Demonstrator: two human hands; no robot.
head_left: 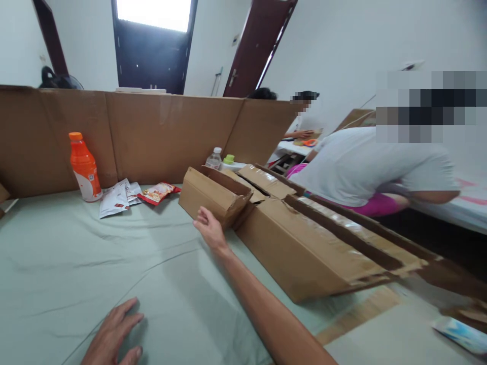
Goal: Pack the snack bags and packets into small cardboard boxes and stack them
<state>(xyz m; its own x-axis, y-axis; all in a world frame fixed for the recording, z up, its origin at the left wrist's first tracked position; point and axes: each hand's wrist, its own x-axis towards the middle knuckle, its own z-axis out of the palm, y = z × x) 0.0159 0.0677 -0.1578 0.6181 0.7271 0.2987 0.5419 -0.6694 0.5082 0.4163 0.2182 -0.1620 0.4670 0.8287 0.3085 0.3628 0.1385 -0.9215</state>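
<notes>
My left hand [114, 334] hovers low over, or rests on, the pale green cloth [160, 284], fingers spread and holding nothing. My right hand [211, 230] is stretched forward in front of a small open cardboard box [207, 195]. Its fingers are loosely bent and apart, with nothing visible in them; whether they touch the box I cannot tell. Beyond my left hand, near the cardboard wall, stand an orange bottle [85, 170] with an orange cap, white packets [116, 200] and a red snack packet [158, 192].
A long cardboard box with slots [300, 243] runs along the right side. Behind the small box are a clear plastic bottle [214, 158] and a green-capped bottle [229, 159]. A tall cardboard wall [171, 137] bounds the back. A person in white [353, 162] leans at the right.
</notes>
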